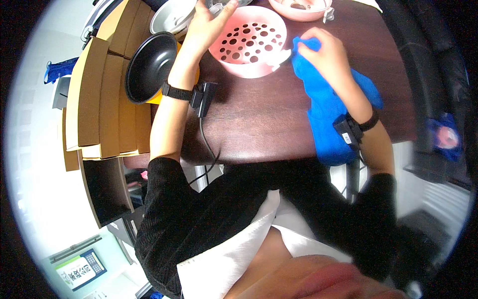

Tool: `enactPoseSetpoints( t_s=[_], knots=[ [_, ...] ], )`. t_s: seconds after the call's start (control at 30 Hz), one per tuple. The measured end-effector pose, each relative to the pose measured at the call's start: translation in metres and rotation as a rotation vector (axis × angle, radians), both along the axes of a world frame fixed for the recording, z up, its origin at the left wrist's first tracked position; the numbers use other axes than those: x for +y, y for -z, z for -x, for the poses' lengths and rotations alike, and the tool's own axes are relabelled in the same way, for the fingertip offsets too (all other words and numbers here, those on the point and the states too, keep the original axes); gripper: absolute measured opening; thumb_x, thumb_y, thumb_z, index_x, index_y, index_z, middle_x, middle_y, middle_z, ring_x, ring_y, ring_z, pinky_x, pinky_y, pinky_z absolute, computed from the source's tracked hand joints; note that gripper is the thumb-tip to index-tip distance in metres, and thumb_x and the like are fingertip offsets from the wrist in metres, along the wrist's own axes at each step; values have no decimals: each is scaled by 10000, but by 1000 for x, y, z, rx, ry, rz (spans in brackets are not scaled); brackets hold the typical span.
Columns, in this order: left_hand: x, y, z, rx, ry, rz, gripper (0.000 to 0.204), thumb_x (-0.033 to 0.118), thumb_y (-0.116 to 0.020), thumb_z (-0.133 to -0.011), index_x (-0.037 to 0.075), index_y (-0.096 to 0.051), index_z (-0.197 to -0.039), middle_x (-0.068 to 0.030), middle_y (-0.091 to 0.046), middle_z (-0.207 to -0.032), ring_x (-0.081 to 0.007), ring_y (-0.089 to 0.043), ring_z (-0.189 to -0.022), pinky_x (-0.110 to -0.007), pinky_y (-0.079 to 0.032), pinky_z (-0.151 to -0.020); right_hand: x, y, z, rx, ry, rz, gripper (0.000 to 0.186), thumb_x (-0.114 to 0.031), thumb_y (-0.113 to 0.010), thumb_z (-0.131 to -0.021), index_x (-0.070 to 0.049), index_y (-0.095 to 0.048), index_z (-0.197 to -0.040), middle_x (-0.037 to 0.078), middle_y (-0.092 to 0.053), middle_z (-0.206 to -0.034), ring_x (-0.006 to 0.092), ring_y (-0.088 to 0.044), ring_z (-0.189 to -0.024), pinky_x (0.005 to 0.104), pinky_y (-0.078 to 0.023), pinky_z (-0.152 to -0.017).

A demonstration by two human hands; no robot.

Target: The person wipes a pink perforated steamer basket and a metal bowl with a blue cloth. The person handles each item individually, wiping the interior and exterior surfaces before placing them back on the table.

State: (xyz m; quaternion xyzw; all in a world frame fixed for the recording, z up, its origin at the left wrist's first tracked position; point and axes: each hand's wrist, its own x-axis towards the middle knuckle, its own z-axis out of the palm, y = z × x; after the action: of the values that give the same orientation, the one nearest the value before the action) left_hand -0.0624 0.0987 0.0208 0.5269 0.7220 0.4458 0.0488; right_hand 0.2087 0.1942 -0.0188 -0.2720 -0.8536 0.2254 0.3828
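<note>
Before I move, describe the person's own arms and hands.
The left hand and right hand are ungloved, beyond black fabric sleeves. Each wrist wears a black strap with a boxy black device; a thin black cable runs from the left one.

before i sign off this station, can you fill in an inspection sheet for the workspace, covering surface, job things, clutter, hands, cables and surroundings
surface: dark brown table, glossy
job's things: blue cloth, bunched, reaching the near edge; pink colander with round holes
clutter: black bowl, yellow outside; pink bowl, contents unclear
hands: right hand pinches the cloth; left hand spread beside the colander, fingertips partly cut off, grip unclear
cables: black cable from the left wrist device
surroundings: cardboard boxes on the left
</note>
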Motion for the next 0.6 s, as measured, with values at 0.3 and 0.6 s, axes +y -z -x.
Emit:
enactPoseSetpoints(
  t_s=[0.3, 0.6],
  knots=[
    [-10, 2, -15, 16, 54, 67, 663, 393, -647, -886, -59, -420, -1314, -240, -543, -1267, -278, -598, -1107, -357, -484, -917, -2, 2, -1, -144, -25, -23, 258, -290, -726, -730, -80, -636, -849, 131, -647, -875, 344, -645, -813, 445, -521, -725],
    [-42, 18, -31, 97, -130, 338, 556, 266, -601, -895, -56, -423, -1312, -240, -617, -1155, -306, -594, -1120, -356, -460, -947, 0, 1, -1, -150, -22, -18, 262, -292, -719, -741, -68, -643, -852, 142, -652, -884, 340, -649, -811, 437, -524, -728]
  ],
)
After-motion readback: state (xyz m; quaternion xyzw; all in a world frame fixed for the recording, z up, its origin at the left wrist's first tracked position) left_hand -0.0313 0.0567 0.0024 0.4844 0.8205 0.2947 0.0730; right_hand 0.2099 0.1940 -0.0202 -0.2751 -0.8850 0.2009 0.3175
